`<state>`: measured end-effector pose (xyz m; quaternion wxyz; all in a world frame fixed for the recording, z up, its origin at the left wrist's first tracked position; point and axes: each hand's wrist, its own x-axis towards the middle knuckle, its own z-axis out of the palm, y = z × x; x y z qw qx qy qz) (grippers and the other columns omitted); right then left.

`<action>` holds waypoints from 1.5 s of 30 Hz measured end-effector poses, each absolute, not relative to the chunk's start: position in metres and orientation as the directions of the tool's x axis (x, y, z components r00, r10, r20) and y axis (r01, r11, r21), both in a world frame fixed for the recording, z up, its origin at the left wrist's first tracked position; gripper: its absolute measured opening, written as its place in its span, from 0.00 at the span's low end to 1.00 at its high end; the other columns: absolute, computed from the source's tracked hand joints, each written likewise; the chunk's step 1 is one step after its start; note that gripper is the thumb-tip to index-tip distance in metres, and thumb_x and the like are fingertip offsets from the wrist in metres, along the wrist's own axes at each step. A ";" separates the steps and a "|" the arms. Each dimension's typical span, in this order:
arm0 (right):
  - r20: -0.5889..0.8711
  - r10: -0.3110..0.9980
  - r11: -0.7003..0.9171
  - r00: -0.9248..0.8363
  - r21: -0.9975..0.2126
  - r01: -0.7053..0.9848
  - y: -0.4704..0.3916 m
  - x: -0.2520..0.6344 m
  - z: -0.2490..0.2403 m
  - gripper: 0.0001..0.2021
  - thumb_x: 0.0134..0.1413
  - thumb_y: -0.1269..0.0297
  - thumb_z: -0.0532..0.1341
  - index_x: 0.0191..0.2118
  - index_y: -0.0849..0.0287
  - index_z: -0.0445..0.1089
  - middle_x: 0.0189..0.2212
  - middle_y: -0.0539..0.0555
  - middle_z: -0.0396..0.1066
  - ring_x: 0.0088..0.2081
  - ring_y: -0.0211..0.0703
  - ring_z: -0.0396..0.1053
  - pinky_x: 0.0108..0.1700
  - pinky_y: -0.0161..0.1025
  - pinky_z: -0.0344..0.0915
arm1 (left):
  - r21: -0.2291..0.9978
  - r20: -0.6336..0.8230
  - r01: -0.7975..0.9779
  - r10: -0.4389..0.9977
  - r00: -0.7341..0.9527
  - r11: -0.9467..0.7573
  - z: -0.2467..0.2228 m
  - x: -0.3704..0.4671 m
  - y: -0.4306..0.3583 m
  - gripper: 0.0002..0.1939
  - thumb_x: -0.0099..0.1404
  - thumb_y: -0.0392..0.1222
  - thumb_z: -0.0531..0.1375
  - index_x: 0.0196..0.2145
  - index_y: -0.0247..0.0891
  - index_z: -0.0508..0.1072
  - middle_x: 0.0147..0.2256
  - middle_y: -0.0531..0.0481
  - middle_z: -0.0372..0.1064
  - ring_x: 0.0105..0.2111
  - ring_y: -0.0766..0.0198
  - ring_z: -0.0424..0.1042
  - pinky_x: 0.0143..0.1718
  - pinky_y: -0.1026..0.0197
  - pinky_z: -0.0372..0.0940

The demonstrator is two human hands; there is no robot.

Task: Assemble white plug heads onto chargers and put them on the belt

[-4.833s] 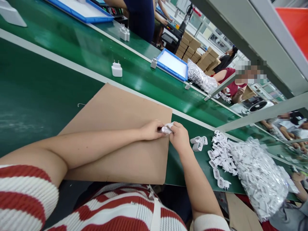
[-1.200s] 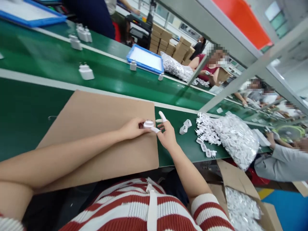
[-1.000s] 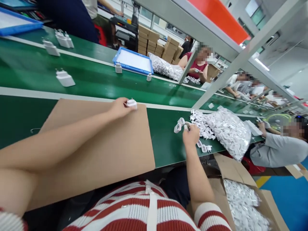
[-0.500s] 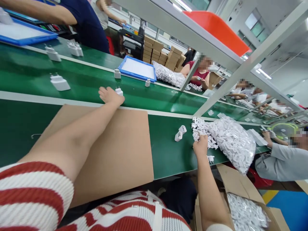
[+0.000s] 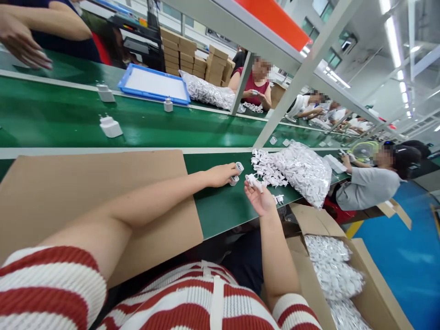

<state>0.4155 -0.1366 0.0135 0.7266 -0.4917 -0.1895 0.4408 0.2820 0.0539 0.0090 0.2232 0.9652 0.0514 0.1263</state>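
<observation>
My left hand (image 5: pixel 220 175) reaches across to two white charger housings (image 5: pixel 239 167) standing on the green bench, its fingers closed on them; whether it grips one or both I cannot tell. Turned palm up just to the right, my right hand (image 5: pixel 260 200) holds a few small white plug pieces (image 5: pixel 253 181) on its curled fingers. Behind it lies a heap of loose white plug pieces (image 5: pixel 266 166), spilling from a clear plastic bag (image 5: pixel 299 169) full of them. One more white plug piece (image 5: pixel 278 199) rests near the bench edge.
A cardboard sheet (image 5: pixel 161 206) covers the bench at left. Beyond it, the green belt (image 5: pixel 147 126) carries white chargers (image 5: pixel 110 127). A blue-rimmed tray (image 5: pixel 154 85) is across the belt. An open carton (image 5: pixel 371 275) of bagged parts stands low right. Co-workers sit nearby; a slanting post (image 5: pixel 292 87) rises ahead.
My left hand has left a charger on the belt and come right to the two housings. My right hand has drawn back from the heap and turned palm up with pieces. The view has swung right.
</observation>
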 end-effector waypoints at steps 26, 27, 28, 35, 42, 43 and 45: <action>0.115 0.993 0.104 -0.004 -0.888 0.448 -0.048 0.289 0.032 0.07 0.56 0.61 0.67 0.41 0.55 0.77 0.39 0.54 0.74 0.37 0.44 0.72 0.41 0.43 0.73 | 0.814 0.305 0.234 0.733 0.608 -0.532 -0.039 0.090 0.026 0.18 0.65 0.57 0.66 0.39 0.39 0.78 0.35 0.46 0.77 0.38 0.56 0.73 0.41 0.55 0.66; 0.185 0.982 0.176 -0.048 -0.779 0.602 -0.046 0.286 0.035 0.07 0.58 0.65 0.64 0.41 0.55 0.78 0.40 0.55 0.73 0.39 0.45 0.71 0.43 0.44 0.72 | 0.821 0.304 0.223 0.733 0.609 -0.526 -0.039 0.089 0.026 0.18 0.65 0.57 0.66 0.39 0.39 0.78 0.35 0.47 0.77 0.38 0.56 0.73 0.41 0.55 0.65; 0.231 0.967 0.237 -0.110 -0.643 0.728 -0.044 0.285 0.037 0.09 0.59 0.69 0.61 0.41 0.55 0.78 0.40 0.55 0.72 0.41 0.47 0.71 0.45 0.44 0.71 | 0.827 0.305 0.211 0.731 0.610 -0.521 -0.039 0.089 0.027 0.18 0.65 0.57 0.66 0.40 0.38 0.79 0.36 0.47 0.77 0.38 0.56 0.73 0.41 0.55 0.65; 0.182 0.913 0.400 -0.366 -0.216 0.891 -0.033 0.278 0.040 0.19 0.56 0.79 0.55 0.46 0.56 0.77 0.41 0.57 0.71 0.45 0.51 0.67 0.45 0.43 0.67 | 0.846 0.315 0.169 0.729 0.608 -0.506 -0.035 0.086 0.025 0.16 0.66 0.54 0.66 0.41 0.39 0.79 0.36 0.46 0.77 0.39 0.55 0.74 0.42 0.55 0.66; 0.177 0.899 0.427 -0.400 -0.158 0.890 -0.034 0.279 0.038 0.17 0.55 0.80 0.54 0.41 0.58 0.76 0.40 0.58 0.71 0.43 0.50 0.66 0.43 0.43 0.66 | 0.840 0.311 0.176 0.722 0.618 -0.513 -0.034 0.087 0.025 0.16 0.66 0.55 0.65 0.37 0.39 0.79 0.34 0.46 0.75 0.37 0.56 0.73 0.40 0.56 0.66; 0.202 0.896 0.430 -0.395 -0.181 0.884 -0.034 0.280 0.039 0.17 0.56 0.80 0.54 0.43 0.58 0.76 0.40 0.58 0.71 0.43 0.50 0.67 0.43 0.42 0.67 | 0.841 0.307 0.182 0.728 0.613 -0.509 -0.035 0.087 0.025 0.16 0.66 0.55 0.66 0.37 0.39 0.79 0.33 0.46 0.75 0.36 0.56 0.73 0.39 0.56 0.65; 0.252 0.889 0.437 -0.382 -0.224 0.871 -0.033 0.283 0.039 0.17 0.58 0.79 0.54 0.45 0.58 0.76 0.40 0.58 0.71 0.44 0.51 0.67 0.45 0.43 0.67 | 0.843 0.302 0.191 0.736 0.606 -0.503 -0.036 0.087 0.026 0.17 0.66 0.56 0.66 0.37 0.38 0.78 0.33 0.47 0.75 0.36 0.56 0.73 0.38 0.57 0.65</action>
